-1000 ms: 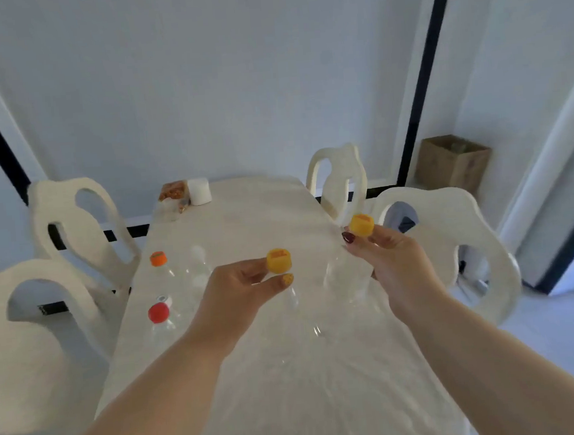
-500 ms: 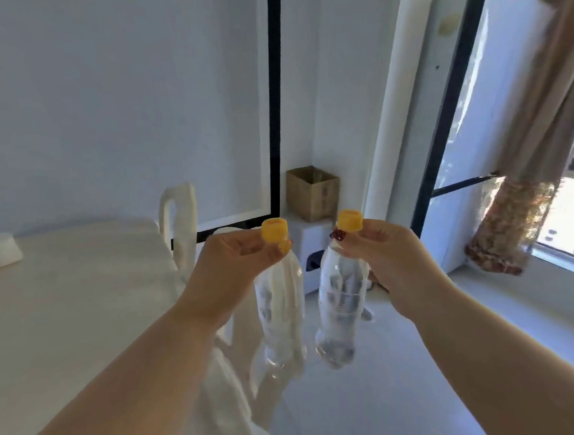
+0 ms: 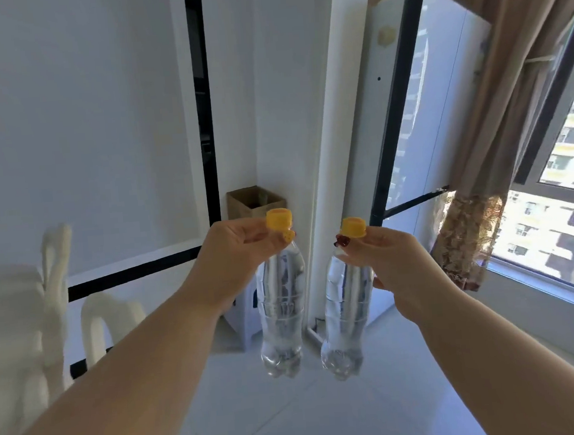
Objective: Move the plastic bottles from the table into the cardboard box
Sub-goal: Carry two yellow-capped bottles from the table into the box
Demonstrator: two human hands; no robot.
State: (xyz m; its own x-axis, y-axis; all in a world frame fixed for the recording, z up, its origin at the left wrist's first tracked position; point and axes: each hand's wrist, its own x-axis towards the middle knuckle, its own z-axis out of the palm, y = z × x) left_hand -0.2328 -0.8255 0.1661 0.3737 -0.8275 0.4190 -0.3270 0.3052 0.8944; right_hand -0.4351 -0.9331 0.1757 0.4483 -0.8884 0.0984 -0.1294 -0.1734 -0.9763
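My left hand (image 3: 233,256) pinches the neck of a clear plastic bottle (image 3: 281,320) with a yellow cap, which hangs upright below my fingers. In my right hand (image 3: 388,260) a second clear yellow-capped bottle (image 3: 347,319) hangs the same way, close beside the first without touching it. Both bottles are in mid-air above the floor. The open brown cardboard box (image 3: 255,201) stands in the wall corner straight ahead, partly hidden behind my left hand, on a white stool (image 3: 243,318).
White chair backs (image 3: 55,280) rise at the left. A white pillar (image 3: 338,144) and a black-framed glass panel (image 3: 419,131) stand right of the box. Further right are a tied brown curtain (image 3: 475,182) and a window (image 3: 570,215). Pale tiled floor (image 3: 311,414) lies ahead.
The view has swung right, away from the table, and closer to the corner. Both hands have lifted their bottles off the table and carried them toward the box, which now looks larger.
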